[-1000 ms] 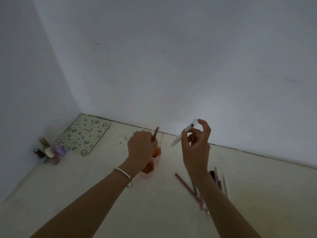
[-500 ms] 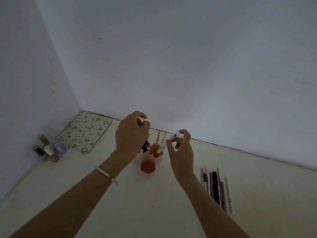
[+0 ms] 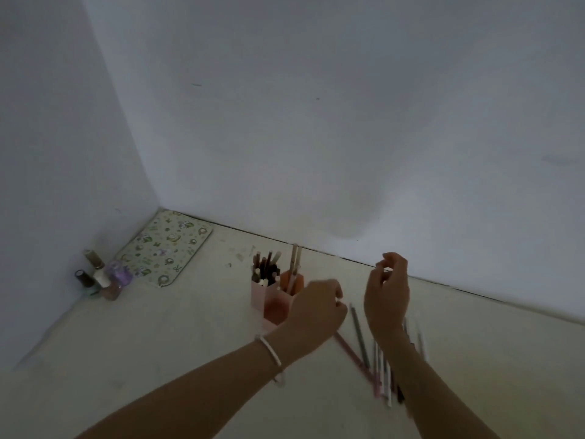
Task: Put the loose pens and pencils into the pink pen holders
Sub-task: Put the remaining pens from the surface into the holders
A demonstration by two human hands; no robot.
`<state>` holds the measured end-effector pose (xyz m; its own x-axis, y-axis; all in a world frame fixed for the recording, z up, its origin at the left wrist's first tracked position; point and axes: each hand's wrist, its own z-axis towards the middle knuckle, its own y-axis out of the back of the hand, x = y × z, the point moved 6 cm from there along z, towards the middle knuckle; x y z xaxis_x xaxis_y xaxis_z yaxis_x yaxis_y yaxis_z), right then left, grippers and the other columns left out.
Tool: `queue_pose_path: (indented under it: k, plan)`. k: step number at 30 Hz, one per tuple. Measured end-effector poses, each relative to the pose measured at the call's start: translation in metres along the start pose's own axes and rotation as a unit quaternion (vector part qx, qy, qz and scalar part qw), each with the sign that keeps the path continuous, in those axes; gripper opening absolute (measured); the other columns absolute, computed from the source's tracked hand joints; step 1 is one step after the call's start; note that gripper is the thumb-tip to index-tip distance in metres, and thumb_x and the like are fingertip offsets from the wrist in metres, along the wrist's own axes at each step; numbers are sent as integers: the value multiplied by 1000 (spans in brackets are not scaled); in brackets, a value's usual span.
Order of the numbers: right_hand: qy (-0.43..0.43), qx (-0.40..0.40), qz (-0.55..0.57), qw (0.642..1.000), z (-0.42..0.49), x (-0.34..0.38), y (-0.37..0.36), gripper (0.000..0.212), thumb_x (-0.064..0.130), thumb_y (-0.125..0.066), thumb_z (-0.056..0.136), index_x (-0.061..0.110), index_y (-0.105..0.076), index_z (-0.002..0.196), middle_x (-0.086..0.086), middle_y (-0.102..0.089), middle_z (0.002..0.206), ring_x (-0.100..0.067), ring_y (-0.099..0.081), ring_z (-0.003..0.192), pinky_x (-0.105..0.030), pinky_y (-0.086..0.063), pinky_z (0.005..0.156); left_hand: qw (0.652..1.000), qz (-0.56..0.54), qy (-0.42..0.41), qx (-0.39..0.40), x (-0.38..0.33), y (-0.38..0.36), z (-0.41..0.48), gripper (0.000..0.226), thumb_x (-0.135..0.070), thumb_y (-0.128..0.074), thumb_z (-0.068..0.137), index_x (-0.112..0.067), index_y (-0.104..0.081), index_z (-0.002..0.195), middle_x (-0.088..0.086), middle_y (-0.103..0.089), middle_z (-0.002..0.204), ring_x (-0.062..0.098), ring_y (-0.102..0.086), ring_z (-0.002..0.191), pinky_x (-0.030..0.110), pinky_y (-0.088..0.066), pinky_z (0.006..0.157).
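Both hands had left the holders [image 3: 274,299]; the right hand [image 3: 386,291] hung empty, fingers loosely spread. At its 7 o'clock, the left hand [image 3: 318,312] reached over loose pens [image 3: 373,359], grip unclear.

We've got both bare forearms reaching fwd from the bottom edge, converging toward centre. Our left hand [image 3: 316,307] is palm-down, fingers curled loosely, tips pointing right; whether it grips anything we can't tell, it's blurred. A thin white bracelet [image 3: 269,351] sits on the left wrist. Our right hand [image 3: 386,294] is raised higher, back of hand toward us, fingers bent w/ thumb & index tips apart, nothing held.
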<state>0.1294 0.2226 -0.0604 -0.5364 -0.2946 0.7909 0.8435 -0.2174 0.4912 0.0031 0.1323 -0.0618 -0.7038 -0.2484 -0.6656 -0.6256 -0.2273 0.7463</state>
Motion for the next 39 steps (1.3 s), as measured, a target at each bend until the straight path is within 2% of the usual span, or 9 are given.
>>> queue_pose_path:
  k: [5,13,18,22,26,28,31,34,39]
  plan:
    - [-6,15,6,1000,9,-19,28,28,4,-48,91,20,-48,114,16,-57,87,0,-56,67,-27,-44,59,957,233,-84,151,2,-92,-5,34,4,-46,88,-5,-56,119,14,-52,121,31,-52,113,41,-46,87]
    - [6,34,1,999,1,-42,39,32,2,-48,87,27,-49,108,16,-58,77,-1,-55,62,-21,-41,52,883,322,-265,216,8,-118,-17,26,3,-42,91,-2,-57,112,15,-54,116,34,-52,108,41,-44,74]
    - [-21,124,-91,988,3,-62,13,17,5,-50,91,15,-61,100,0,-67,78,-11,-53,51,-28,-46,52,894,249,-358,103,-1,-44,-14,19,-5,-50,93,-10,-51,111,6,-55,104,17,-55,81,30,-51,65]
    - [-52,313,-251,915,-25,-79,-28,23,13,-50,95,7,-57,116,-10,-66,108,-23,-61,91,-33,-50,79,973,45,-218,-63,-5,49,2,11,-21,-50,96,-20,-49,107,-11,-50,90,4,-49,65,22,-52,63]
    - [-25,365,-347,863,-54,-88,-45,36,19,-46,97,10,-39,131,-12,-58,116,-29,-58,106,-35,-49,83,978,-145,-82,-123,7,98,10,23,-20,-58,89,-26,-48,109,-8,-61,86,9,-62,72,23,-56,64]
    - [-20,359,-346,866,-63,-85,-49,41,13,-38,98,13,-33,138,-12,-57,116,-29,-59,104,-36,-50,82,969,-198,-53,-139,16,111,12,13,-16,-59,86,-23,-52,95,-6,-62,80,13,-64,66,25,-56,60]
    - [-48,317,-232,918,-61,-59,-50,53,7,-38,97,17,-23,147,-13,-62,108,-27,-64,87,-40,-55,72,963,-215,-27,-158,30,123,15,8,-16,-55,83,-23,-51,80,-1,-67,68,13,-65,60,17,-48,52]
    - [-10,227,-57,972,-41,-9,-44,60,6,-46,96,24,-22,147,2,-59,80,-6,-59,56,-17,-47,43,971,-190,10,-146,45,121,22,9,-21,-55,85,-23,-57,77,-5,-67,61,6,-59,51,13,-43,47]
    - [113,90,118,982,-18,59,-26,51,3,-47,96,26,-31,139,9,-53,81,-2,-56,61,-7,-43,48,993,-44,35,-102,55,97,39,15,-29,-63,86,-18,-70,79,-8,-67,76,2,-61,65,12,-42,59]
